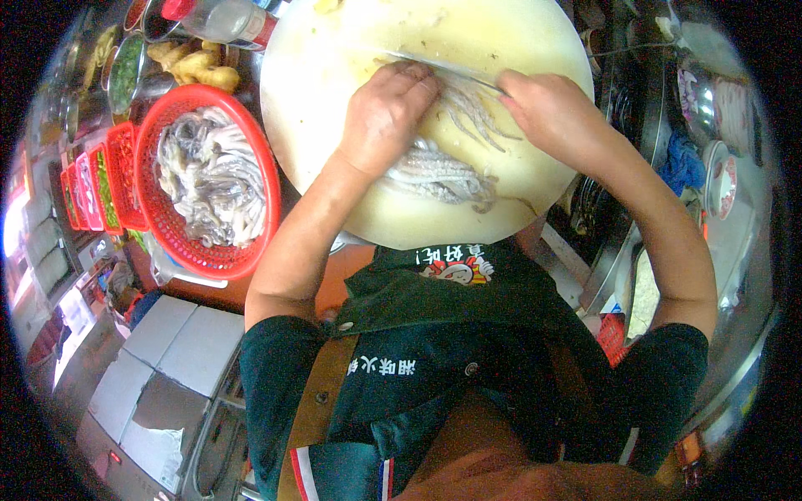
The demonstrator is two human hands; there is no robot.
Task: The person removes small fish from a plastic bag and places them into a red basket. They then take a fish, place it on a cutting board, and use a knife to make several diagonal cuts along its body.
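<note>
On a round, pale yellow cutting board (313, 106), my left hand (391, 109) presses down with curled fingers over the body end of a squid or octopus (473, 109). Its tentacles spread out to the right of that hand. My right hand (542, 113) grips the handle of a knife (457, 72); the blade reaches left, just beyond my left fingertips. Whether the edge touches the flesh cannot be seen. Nearer my body, a second bunch of whitish tentacles (438, 172) lies on the board, partly covered by my left wrist.
A red plastic colander (270, 188) heaped with squid or octopus (210, 175) stands left of the board. Beyond it are red baskets of chopped vegetables (122, 175), ginger root (200, 69) and a red-capped bottle (222, 22). A blue cloth (680, 163) lies at the right.
</note>
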